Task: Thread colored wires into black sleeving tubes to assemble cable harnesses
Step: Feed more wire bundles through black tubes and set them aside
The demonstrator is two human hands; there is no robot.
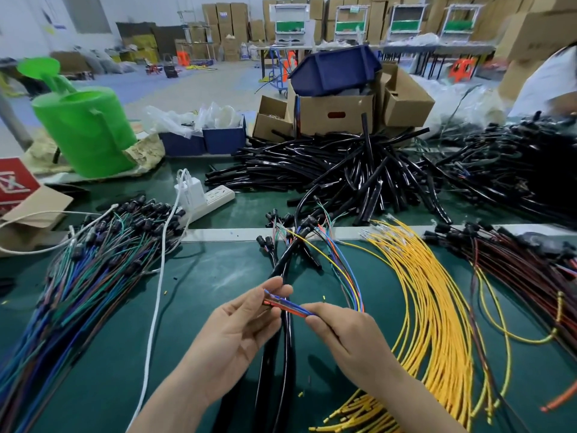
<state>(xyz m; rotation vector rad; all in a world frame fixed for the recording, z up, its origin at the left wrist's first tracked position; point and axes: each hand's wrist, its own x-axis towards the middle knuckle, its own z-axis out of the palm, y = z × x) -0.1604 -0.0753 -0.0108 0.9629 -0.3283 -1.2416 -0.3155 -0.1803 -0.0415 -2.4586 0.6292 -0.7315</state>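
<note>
Low in the middle of the head view, my left hand (240, 326) and my right hand (346, 335) both pinch a small bundle of colored wire ends (285, 304), blue and orange among them. The left fingertips hold the tips, the right thumb and finger hold the bundle a little further along. From the right hand the wires (346, 276) arc up and back toward black connectors (299, 229). Black sleeved harnesses (281, 354) lie on the green mat under my hands, running toward me. A big heap of black sleeving tubes (352, 170) sits at the back.
Yellow wires (434, 295) fan out at right, dark red wired connectors (515, 260) beyond them. Blue and green wired connectors (93, 260) pile at left. A white power strip (206, 198), a green watering can (84, 132), cardboard boxes (334, 114) and another person (549, 79) are behind.
</note>
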